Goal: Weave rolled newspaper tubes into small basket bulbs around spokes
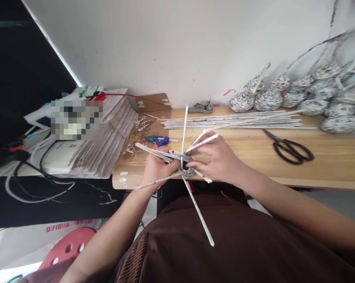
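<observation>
A small woven piece of rolled paper [187,171] is held between my two hands at the table's front edge, with several paper sticks fanning out from it. My left hand [162,167] closes round its left side, the thumb pressing near the rim. My right hand [214,159] pinches the right side, where the sticks cross. One long paper stick [198,212] points down toward my lap, and another paper stick [185,129] rises toward the wall. Fingers partly hide the weave. Just beyond my left hand lies a blue glue gun [159,140].
Loose paper sticks [236,120] lie in a bundle along the back. Black-handled scissors [291,150] rest at right. Woven paper gourd shapes [295,90] crowd the back right. A paper stack [106,137] and cables [41,169] are at left. Paper scraps [142,124] lie near the glue gun.
</observation>
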The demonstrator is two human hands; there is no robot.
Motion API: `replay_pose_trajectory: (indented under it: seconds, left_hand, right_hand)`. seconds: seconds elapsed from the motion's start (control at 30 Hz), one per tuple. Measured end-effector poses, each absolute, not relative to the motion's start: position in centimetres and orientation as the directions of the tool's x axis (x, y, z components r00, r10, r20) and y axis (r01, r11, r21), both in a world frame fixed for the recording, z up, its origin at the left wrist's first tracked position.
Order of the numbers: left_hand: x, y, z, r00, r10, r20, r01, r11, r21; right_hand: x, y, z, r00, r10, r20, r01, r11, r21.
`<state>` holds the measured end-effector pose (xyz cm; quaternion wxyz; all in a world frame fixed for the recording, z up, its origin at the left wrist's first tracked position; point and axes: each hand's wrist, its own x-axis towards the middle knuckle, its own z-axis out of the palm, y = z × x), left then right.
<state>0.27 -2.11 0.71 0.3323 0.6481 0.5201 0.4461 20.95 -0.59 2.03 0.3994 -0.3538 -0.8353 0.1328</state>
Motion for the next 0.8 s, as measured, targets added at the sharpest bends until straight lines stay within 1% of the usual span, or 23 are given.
replay_pose_trajectory:
  seconds: [0.1,0.13,0.17,0.2,0.23,0.3,0.33,0.37,0.43,0.5,0.57,0.63,0.7,0.73,0.8]
  left_hand:
    - [0.3,-2.1,0.7,0.059,0.966,0.252,0.427,-0.253,0.868]
    - [0.3,-2.2,0.7,0.058,0.959,0.277,0.445,-0.273,0.853]
    - [0.3,-2.2,0.7,0.064,0.951,0.302,0.461,-0.297,0.836]
    - [0.3,-2.2,0.6,0.071,0.944,0.323,0.471,-0.318,0.823]
    - [0.3,-2.3,0.6,0.076,0.939,0.336,0.477,-0.330,0.815]
    - [0.4,-2.3,0.5,0.068,0.941,0.333,0.475,-0.323,0.818]
    - [0.4,-2.4,0.4,0.059,0.946,0.319,0.470,-0.308,0.827]
    - [0.5,-2.4,0.4,0.051,0.951,0.304,0.462,-0.293,0.837]
    - [0.6,-2.4,0.3,0.040,0.956,0.292,0.443,-0.279,0.852]
    - [0.8,-2.3,0.2,0.034,0.953,0.303,0.431,-0.287,0.855]
    - [1.1,-2.3,0.1,0.013,0.943,0.333,0.421,-0.307,0.854]
    - [1.3,-2.3,-0.1,-0.013,0.931,0.365,0.407,-0.329,0.852]
    - [1.6,-2.3,-0.3,-0.030,0.918,0.395,0.399,-0.352,0.847]
    - [1.6,-2.4,-0.5,-0.031,0.913,0.407,0.397,-0.362,0.844]
    - [1.7,-2.5,-0.8,-0.033,0.909,0.416,0.384,-0.372,0.845]
  right_hand:
    - [20.4,-0.9,2.3,-0.483,0.669,0.565,0.560,0.732,-0.388]
    - [20.3,-1.1,2.3,-0.499,0.669,0.551,0.569,0.733,-0.374]
    - [20.1,-1.3,2.3,-0.501,0.680,0.536,0.571,0.725,-0.385]
    - [19.9,-1.5,2.2,-0.485,0.705,0.517,0.564,0.704,-0.431]
    - [19.8,-1.6,2.1,-0.449,0.747,0.490,0.546,0.663,-0.511]
    - [19.5,-1.8,1.8,-0.336,0.851,0.403,0.463,0.522,-0.716]
    - [19.4,-1.8,1.6,-0.285,0.892,0.353,0.407,0.445,-0.798]
    - [19.3,-1.9,1.4,-0.245,0.918,0.312,0.363,0.386,-0.848]
    - [19.2,-1.9,1.2,-0.205,0.934,0.291,0.350,0.348,-0.870]
    - [19.1,-1.9,1.2,-0.203,0.925,0.322,0.393,0.378,-0.838]
    - [19.0,-1.9,1.4,-0.187,0.921,0.343,0.388,0.390,-0.835]
    - [18.8,-1.7,1.4,-0.138,0.944,0.301,0.285,0.329,-0.900]
    - [18.6,-1.5,1.4,-0.114,0.979,0.169,0.113,0.182,-0.977]
    - [18.5,-1.4,1.4,-0.120,0.989,0.091,0.026,0.094,-0.995]
    - [18.3,-1.2,1.3,-0.147,0.988,-0.041,-0.107,-0.057,-0.993]
